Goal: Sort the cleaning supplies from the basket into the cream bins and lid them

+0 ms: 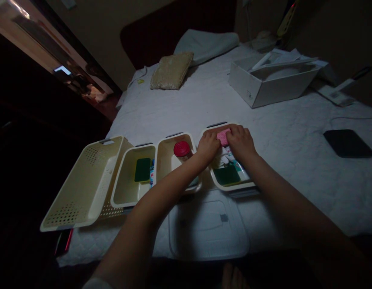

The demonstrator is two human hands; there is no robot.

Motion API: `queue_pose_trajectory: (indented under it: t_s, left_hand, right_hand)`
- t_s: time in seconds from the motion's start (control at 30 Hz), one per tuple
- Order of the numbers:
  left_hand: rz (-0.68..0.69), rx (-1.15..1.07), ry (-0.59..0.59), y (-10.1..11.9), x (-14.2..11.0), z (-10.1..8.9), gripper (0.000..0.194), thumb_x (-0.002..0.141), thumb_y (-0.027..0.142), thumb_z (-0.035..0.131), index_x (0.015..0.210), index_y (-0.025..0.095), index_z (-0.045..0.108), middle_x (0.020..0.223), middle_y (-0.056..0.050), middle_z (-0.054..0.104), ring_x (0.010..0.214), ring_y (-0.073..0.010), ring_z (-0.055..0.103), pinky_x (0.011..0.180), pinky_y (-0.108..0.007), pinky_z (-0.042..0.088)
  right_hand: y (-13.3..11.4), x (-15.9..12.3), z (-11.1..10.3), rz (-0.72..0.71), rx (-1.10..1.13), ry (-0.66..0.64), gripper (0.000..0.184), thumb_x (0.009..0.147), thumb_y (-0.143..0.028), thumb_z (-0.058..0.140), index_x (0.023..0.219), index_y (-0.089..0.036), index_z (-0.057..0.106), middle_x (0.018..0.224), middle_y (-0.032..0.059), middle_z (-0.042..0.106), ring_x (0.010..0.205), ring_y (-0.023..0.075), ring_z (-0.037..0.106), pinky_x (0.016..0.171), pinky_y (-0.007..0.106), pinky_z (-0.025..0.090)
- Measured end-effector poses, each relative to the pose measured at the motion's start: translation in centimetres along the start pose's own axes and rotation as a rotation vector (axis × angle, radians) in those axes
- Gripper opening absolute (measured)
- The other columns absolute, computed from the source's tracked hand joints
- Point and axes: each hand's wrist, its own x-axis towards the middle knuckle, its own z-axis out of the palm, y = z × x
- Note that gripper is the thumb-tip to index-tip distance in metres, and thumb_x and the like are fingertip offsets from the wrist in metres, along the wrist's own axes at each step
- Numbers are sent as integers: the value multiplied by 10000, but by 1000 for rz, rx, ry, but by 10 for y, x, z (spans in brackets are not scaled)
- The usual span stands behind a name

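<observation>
Both hands meet at a pink textured piece [223, 137], perhaps a folded cloth or sponge, over the far end of the right-hand bin [217, 185]. My left hand [209, 146] grips its left side, and my right hand [240, 140] grips its right side. Inside that bin lie a green scouring pad [227, 175] and some white items [224, 157], partly covered by my right arm. A red-lidded can [182, 149] stands in the middle bin [167, 154]. The left bin [121, 176] holds another green pad [142, 169] and a small blue bottle [152, 172].
A perforated cream basket [86, 182] rests tilted at the left. A clear lid [208, 228] lies in front of the bins. Farther back are a white box [272, 84] of papers, a beige cushion [170, 71] and a dark flat pad [348, 143] on the bed.
</observation>
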Motion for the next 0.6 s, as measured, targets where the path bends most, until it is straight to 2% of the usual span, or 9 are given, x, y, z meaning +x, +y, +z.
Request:
queue_pose_trajectory:
  t_s: [0.07,0.23,0.37,0.5,0.6]
  left_hand:
    - [14,-9,-50,-2,1,2,292,902,109,408,1015,63,673,1073,-200,611,1116,-288,547,929,-381,434]
    - [-76,-140,-130,-5,0,5,311,936,158,367,1141,81,587,1067,-205,629,964,-284,641,787,-369,482]
    - [-56,-178,-133,-8,-1,5,287,935,192,409,1145,92,578,1084,-205,646,986,-293,650,818,-380,481]
    - [-42,-148,-172,-7,2,5,310,924,132,361,1076,53,619,1050,-244,660,1005,-332,652,809,-406,485]
    - [-55,-97,-188,-5,4,8,334,923,117,341,1093,38,617,1065,-256,662,1017,-327,655,810,-400,489]
  right_hand:
    - [-2,0,3,-5,-27,-25,346,921,-118,304,1064,-84,617,1114,204,583,1098,315,470,857,414,378]
    - [-1,-1,7,35,5,-89,362,913,-100,293,1078,-89,615,1053,190,606,995,290,534,796,366,405]
    - [0,-2,6,69,70,-118,318,900,-119,356,1073,-73,619,1044,186,619,967,284,555,768,343,418]
    - [-3,-2,7,63,91,-112,309,924,-176,363,1057,-68,619,1037,189,622,959,284,556,805,351,416]
    - [-5,-3,8,33,80,-109,319,932,-187,351,1077,-57,605,1057,199,614,978,295,552,837,363,409]
